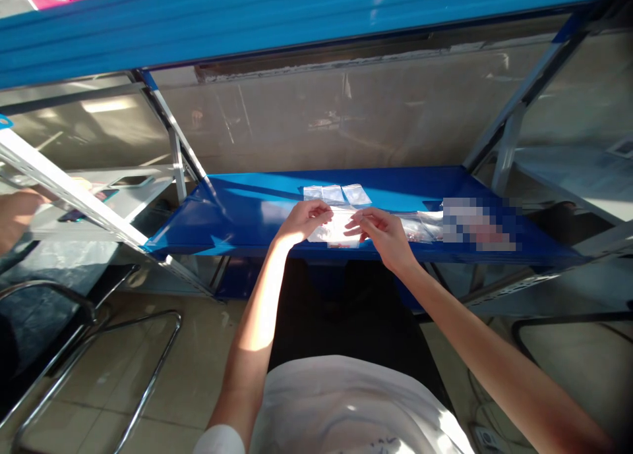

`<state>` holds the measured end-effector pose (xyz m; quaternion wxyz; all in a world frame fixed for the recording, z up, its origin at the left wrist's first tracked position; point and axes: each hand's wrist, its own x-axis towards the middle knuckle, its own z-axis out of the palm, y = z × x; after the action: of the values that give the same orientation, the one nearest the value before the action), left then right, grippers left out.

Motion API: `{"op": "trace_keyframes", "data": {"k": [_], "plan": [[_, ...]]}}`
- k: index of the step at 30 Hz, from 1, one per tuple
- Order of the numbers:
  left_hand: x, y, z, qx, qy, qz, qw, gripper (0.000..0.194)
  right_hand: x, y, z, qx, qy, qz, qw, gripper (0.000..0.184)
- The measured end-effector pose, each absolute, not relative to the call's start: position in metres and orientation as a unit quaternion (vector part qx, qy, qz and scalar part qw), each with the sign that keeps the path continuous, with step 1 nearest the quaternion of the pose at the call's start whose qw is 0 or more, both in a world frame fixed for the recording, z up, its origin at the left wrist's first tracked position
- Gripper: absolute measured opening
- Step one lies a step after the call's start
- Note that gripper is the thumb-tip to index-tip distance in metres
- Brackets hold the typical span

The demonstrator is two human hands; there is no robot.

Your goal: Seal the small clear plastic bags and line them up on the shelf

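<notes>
A small clear plastic bag [337, 228] is held over the front of a blue shelf [247, 210]. My left hand [302, 221] pinches the bag's left upper edge with closed fingers. My right hand [383, 235] pinches its right side, fingers curled together. Something small and reddish shows at the bag's lower edge. Behind the hands, three more small clear bags [336, 193] lie flat in a row on the shelf.
A loose pile of clear bags [420, 225] lies to the right, beside a blurred patch. A blue beam [247, 19] runs overhead. Another person's hand [14, 217] shows at the far left. Metal chair frames [99, 348] stand low left.
</notes>
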<state>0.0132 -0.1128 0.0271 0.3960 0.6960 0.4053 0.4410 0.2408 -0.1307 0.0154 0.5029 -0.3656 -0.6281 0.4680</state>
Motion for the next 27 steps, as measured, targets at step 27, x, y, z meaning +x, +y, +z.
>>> {"op": "trace_keyframes", "data": {"k": [27], "plan": [[0.044, -0.123, 0.027, 0.671, 0.430, 0.427, 0.428, 0.033, 0.246, -0.133, 0.018, -0.359, -0.662, 0.427, 0.500, 0.044]]}}
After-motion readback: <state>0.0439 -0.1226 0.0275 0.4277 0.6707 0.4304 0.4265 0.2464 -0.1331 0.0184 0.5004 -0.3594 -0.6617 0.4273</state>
